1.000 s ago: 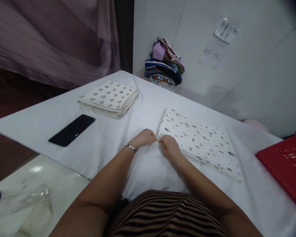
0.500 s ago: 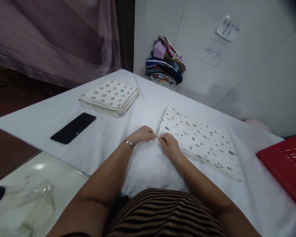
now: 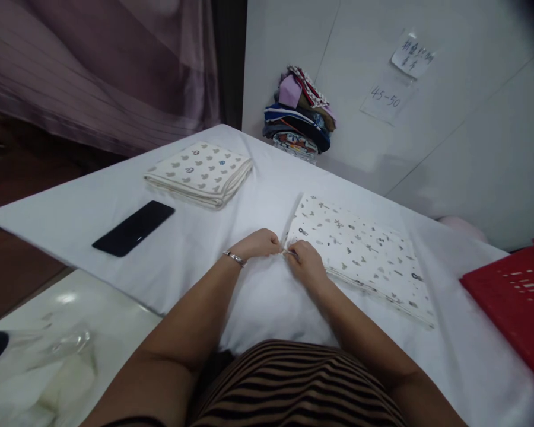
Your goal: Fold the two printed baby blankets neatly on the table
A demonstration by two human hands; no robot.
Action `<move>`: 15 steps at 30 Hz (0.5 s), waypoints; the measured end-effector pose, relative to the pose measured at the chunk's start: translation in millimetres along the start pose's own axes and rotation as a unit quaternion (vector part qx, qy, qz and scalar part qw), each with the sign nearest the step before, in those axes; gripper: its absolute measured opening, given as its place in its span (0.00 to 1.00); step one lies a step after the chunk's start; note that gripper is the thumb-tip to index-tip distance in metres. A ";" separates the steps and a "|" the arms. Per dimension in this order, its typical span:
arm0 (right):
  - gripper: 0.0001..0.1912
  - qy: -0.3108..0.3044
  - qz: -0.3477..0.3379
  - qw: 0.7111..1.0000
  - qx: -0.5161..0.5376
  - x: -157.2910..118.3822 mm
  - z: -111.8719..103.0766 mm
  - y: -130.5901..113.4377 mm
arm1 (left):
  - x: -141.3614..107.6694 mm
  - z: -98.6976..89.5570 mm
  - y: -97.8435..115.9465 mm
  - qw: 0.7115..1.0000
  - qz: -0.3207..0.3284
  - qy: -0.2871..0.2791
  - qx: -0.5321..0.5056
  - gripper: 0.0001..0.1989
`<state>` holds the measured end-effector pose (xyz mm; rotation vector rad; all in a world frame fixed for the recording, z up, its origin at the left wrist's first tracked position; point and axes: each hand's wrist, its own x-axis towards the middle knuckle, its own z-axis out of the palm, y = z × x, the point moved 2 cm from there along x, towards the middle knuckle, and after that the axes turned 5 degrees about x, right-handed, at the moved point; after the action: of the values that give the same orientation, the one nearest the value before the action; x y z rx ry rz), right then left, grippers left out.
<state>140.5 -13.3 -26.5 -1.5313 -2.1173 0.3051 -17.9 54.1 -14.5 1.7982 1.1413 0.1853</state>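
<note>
A white cloth with small dark prints [image 3: 365, 249] lies folded in a long rectangle on the white-covered table [image 3: 196, 237]. At its near left corner, my left hand [image 3: 262, 243] and my right hand [image 3: 305, 259] nearly meet. The fingers of both are closed in a pinch on a bit of the cloth's corner. A bracelet circles my left wrist. Farther back on the left lies a second folded cloth [image 3: 200, 173] with grey prints, in a thick square. A black phone [image 3: 134, 228] rests flat in front of it.
A red plastic basket [image 3: 511, 302] stands at the right edge. Folded clothes [image 3: 298, 115] are piled beyond the table, by a wall with paper notes [image 3: 387, 98]. A pink curtain [image 3: 115, 71] hangs at the back left. Clear plastic [image 3: 66, 356] lies at the lower left.
My hands have hardly moved; the fingers of my right hand have shifted slightly at the cloth's corner. The whole view has shifted a little.
</note>
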 end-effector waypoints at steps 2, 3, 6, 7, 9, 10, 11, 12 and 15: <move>0.05 -0.003 0.004 1.000 0.000 0.6 0.3 0.7 | 1.0 -0.1 -2.3 1.000 0.007 -0.007 -0.010 0.08; 0.05 -0.003 0.005 1.000 0.004 1.1 0.6 1.6 | 1.5 -0.1 -3.8 1.000 0.011 -0.011 -0.015 0.08; 0.04 -0.003 0.011 0.999 0.031 2.5 1.3 5.6 | 2.5 -0.1 -7.4 1.000 0.023 -0.012 -0.006 0.09; 0.04 -0.003 0.013 0.999 0.040 2.9 1.3 6.8 | 2.7 0.1 -8.0 1.000 0.027 -0.008 0.006 0.09; 0.05 -0.006 0.014 0.999 0.050 3.5 1.1 7.7 | 2.7 0.4 -7.4 0.999 0.035 0.001 0.028 0.09; 0.05 -0.008 0.014 0.999 0.048 3.6 0.8 7.2 | 2.5 0.6 -6.4 0.999 0.037 0.006 0.035 0.09; 0.05 -0.012 0.013 0.999 0.040 3.6 0.4 6.3 | 2.2 0.8 -5.1 0.998 0.037 0.009 0.040 0.09; 0.05 -0.014 0.013 0.999 0.027 3.6 0.0 4.9 | 1.9 1.0 -3.6 0.998 0.035 0.011 0.045 0.09; 0.05 -0.021 0.006 1.000 -0.016 3.0 -0.8 0.6 | 0.7 1.8 0.9 0.998 0.025 0.009 0.052 0.09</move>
<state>140.6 -10.4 -25.3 -1.5691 -2.1569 0.3114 -16.0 53.4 -14.9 1.9206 1.1382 0.1748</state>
